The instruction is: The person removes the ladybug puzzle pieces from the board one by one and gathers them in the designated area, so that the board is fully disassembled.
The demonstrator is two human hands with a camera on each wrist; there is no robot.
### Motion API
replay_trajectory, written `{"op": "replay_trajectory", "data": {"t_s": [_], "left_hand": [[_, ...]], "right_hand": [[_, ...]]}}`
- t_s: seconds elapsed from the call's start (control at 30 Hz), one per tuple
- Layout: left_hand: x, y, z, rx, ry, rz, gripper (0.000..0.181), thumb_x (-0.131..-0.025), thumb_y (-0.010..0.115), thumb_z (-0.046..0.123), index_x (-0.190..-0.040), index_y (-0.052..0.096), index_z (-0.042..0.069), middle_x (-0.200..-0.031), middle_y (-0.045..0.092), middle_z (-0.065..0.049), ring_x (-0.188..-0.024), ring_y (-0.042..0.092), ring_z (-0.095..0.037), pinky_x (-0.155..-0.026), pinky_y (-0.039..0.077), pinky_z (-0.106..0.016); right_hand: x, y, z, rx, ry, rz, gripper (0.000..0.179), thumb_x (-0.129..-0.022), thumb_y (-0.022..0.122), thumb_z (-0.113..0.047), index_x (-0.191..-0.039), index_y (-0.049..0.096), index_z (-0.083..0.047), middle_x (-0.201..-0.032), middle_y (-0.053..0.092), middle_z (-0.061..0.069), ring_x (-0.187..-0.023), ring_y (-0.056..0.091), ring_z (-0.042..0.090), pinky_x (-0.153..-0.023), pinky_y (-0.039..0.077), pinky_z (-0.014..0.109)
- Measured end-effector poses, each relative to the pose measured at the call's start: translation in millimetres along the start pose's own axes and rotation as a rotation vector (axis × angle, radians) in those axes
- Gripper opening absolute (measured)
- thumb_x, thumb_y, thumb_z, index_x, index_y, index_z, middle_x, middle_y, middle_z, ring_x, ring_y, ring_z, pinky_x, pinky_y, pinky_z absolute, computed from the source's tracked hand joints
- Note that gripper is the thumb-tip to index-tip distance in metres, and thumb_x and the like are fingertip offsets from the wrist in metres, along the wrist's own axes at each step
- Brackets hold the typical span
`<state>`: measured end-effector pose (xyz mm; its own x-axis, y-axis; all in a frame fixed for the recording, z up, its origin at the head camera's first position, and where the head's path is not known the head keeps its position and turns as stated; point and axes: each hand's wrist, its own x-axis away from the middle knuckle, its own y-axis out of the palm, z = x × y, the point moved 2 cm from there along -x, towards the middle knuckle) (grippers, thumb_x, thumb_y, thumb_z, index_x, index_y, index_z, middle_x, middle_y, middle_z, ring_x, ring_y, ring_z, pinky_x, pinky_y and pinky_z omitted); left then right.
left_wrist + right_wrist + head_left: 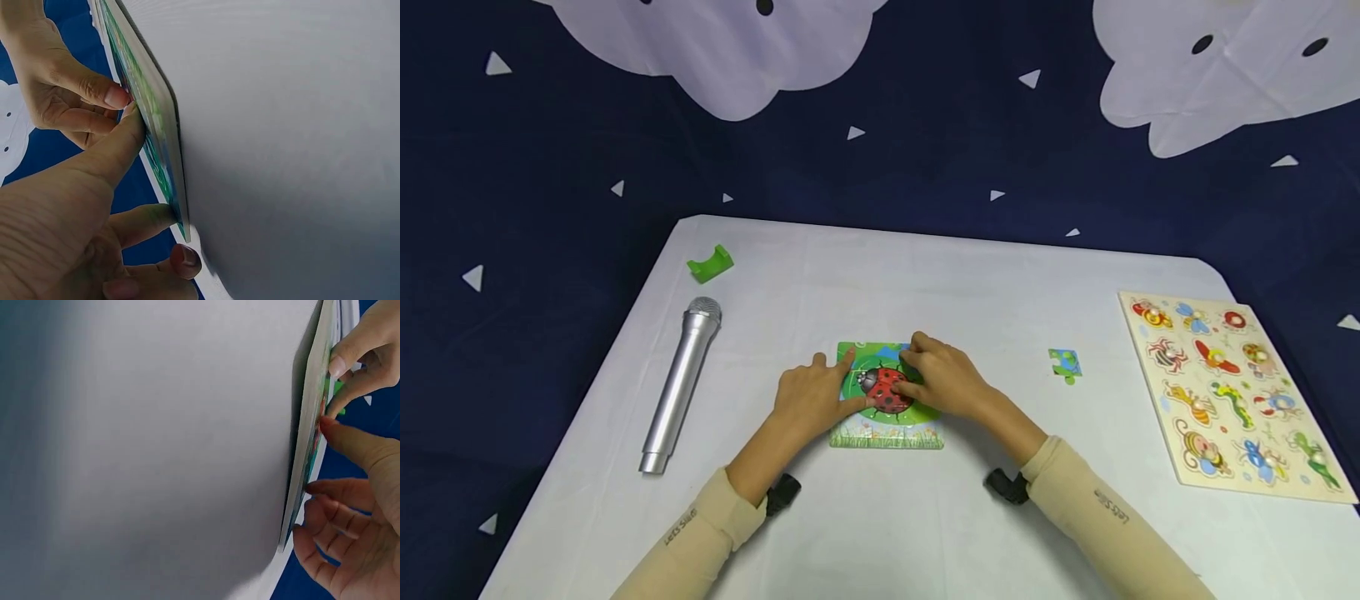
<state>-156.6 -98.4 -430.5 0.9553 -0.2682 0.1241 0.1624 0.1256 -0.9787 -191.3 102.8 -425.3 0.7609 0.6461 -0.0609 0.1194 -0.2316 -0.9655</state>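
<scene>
A flat jigsaw puzzle [887, 435] with a red ladybug on a green ground lies on the white table, in front of me. My left hand [808, 396] presses on its left side, thumb near the ladybug and index finger by the top left corner. From the right, my right hand [951, 379] touches it with the thumb on the ladybug's body and the index finger near the top right, covering that part. In the left wrist view, the puzzle's pale edge [164, 106] shows, with both thumbs close together over its face. One loose jigsaw piece [1065, 365], blue and green, lies to the right.
A silver toy microphone [677, 392] lies at the left, below a small green curved holder [711, 264]. At the right edge is a wooden insect peg board [1236, 396]. Behind the table hangs a dark blue cloth [925, 167] with clouds.
</scene>
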Motion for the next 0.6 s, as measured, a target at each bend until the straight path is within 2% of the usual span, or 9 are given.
{"op": "replay_trajectory", "data": {"t_s": [0.1, 0.23, 0.47, 0.6], "left_hand": [[-0.5, -0.4, 0.9, -0.008, 0.001, -0.002, 0.085, -0.083, 0.067, 0.064, -0.150, 0.045, 0.016, -0.105, 0.064, -0.022, -0.050, 0.047, -0.020, -0.045, 0.039, -0.032], [0.1, -0.4, 1.8, -0.010, 0.005, -0.003, 0.085, -0.084, 0.067, 0.064, -0.150, 0.045, 0.015, -0.105, 0.065, -0.022, -0.050, 0.047, -0.020, -0.044, 0.039, -0.032], [0.0, 0.1, 2.7, -0.007, 0.013, 0.001, 0.085, -0.083, 0.066, 0.065, -0.149, 0.046, 0.014, -0.110, 0.065, -0.024, -0.050, 0.047, -0.020, -0.044, 0.038, -0.031], [-1.1, 0.3, 2.4, -0.016, 0.007, 0.009, 0.087, -0.082, 0.066, 0.067, -0.149, 0.046, 0.015, -0.109, 0.065, -0.023, -0.050, 0.047, -0.019, -0.044, 0.039, -0.031]], "right_hand": [[0.4, -0.3, 2.4, 0.014, -0.039, 0.004, 0.049, -0.087, 0.076, -0.038, -0.113, 0.071, 0.003, -0.092, 0.050, 0.004, -0.072, 0.046, 0.013, -0.063, 0.044, 0.028], [1.3, 0.5, 5.0, -0.004, -0.044, 0.005, 0.051, -0.086, 0.077, -0.038, -0.114, 0.070, 0.004, -0.093, 0.050, 0.005, -0.071, 0.044, 0.012, -0.062, 0.041, 0.027], [0.8, 2.0, 2.3, -0.029, 0.015, -0.008, 0.055, -0.086, 0.077, -0.039, -0.116, 0.068, 0.005, -0.099, 0.053, 0.009, -0.064, 0.044, 0.011, -0.061, 0.039, 0.028], [-1.4, 3.1, -1.2, -0.048, 0.064, -0.016, 0.057, -0.086, 0.078, -0.039, -0.119, 0.067, 0.006, -0.101, 0.053, 0.011, -0.066, 0.046, 0.013, -0.064, 0.041, 0.031]]}}
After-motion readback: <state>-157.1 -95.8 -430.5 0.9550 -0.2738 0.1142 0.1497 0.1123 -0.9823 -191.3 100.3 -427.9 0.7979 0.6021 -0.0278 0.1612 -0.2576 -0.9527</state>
